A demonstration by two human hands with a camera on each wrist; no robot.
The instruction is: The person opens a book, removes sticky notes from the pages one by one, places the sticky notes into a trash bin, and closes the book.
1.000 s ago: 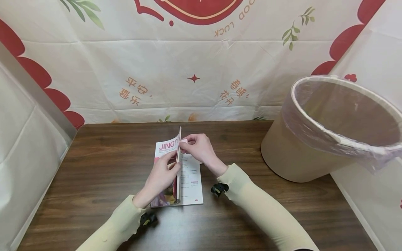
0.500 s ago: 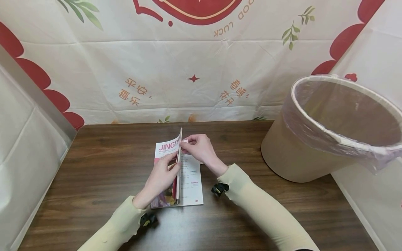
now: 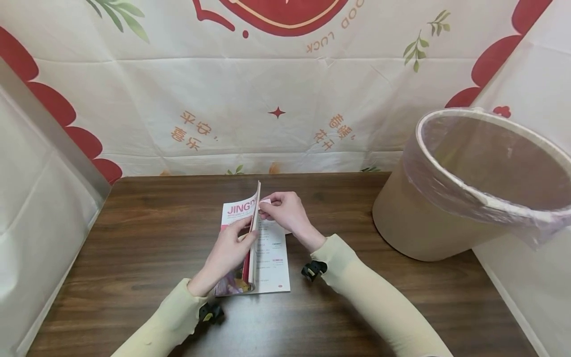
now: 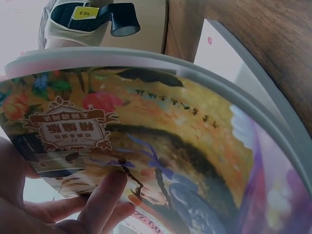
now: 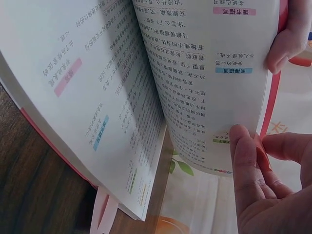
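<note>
A paperback book (image 3: 273, 263) with a pink-lettered, illustrated cover lies partly open on the table, its left part standing up. My left hand (image 3: 228, 245) grips that raised part, fingers on the painted cover (image 4: 161, 122) and thumb on the other side. Near the top edge, my right hand (image 3: 285, 210) pinches a small orange-pink paper slip (image 5: 263, 155) at the margin of the raised page (image 5: 209, 97); its exact kind is unclear. Printed text with coloured labels fills both facing pages. A pale pink paper strip (image 5: 104, 209) sticks out from the lower pages.
To the right stands a large beige bin (image 3: 415, 213) lined with a clear plastic bag. The brown wooden table (image 3: 147, 223) meets a printed white cloth backdrop (image 3: 267, 79) at its far edge. Each wrist carries a small black camera (image 3: 314, 270).
Both hands keep nearly the same hold on the book. The right fingers shift very slightly at the page edge, and the head view moves a little.
</note>
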